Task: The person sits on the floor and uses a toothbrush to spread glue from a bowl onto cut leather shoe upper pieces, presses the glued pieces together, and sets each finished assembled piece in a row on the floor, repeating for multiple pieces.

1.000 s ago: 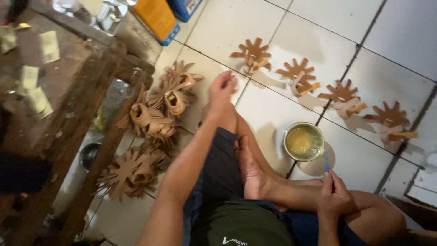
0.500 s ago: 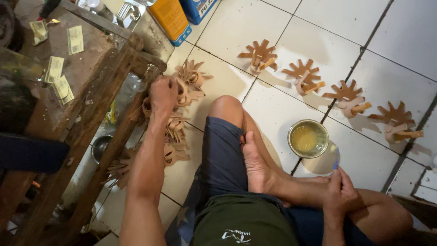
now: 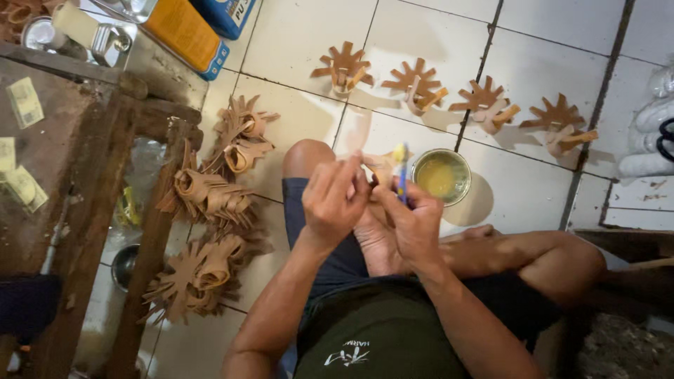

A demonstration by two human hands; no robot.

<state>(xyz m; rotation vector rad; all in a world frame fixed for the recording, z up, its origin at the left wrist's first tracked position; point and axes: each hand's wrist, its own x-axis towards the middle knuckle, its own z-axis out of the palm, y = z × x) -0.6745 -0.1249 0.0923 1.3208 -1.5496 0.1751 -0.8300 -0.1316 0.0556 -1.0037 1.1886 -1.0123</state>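
The person sits cross-legged on the tiled floor (image 3: 547, 42), both hands raised over the lap so the work sits right under the eyes. The left hand (image 3: 335, 200) has its fingers closed around a tan cutout piece (image 3: 382, 165), pinching it steady, while the right hand (image 3: 414, 224) grips a thin blue brush (image 3: 402, 179) with a yellowish tip, held upright against that piece. The piece sits between the two hands, just above the bent knee (image 3: 309, 158).

A round tin of yellow glue (image 3: 441, 175) stands on the floor just to the right of the hands, seemingly kept close so the brush can dip without a stretch.

Four star-shaped brown cutouts lie in a row on the far tiles, spaced apart from one another, likely so that they do not stick together: the first (image 3: 344, 69), second (image 3: 415, 83), third (image 3: 484, 102) and fourth (image 3: 562, 121).

To the left, a heap of similar pieces (image 3: 210, 203) lies against a wooden frame (image 3: 151, 231); its count cannot be told, as the pieces overlap. A yellow can (image 3: 184, 31) and a blue can (image 3: 228, 12) stand at the far left. One metal bowl (image 3: 125, 265) shows under the frame.
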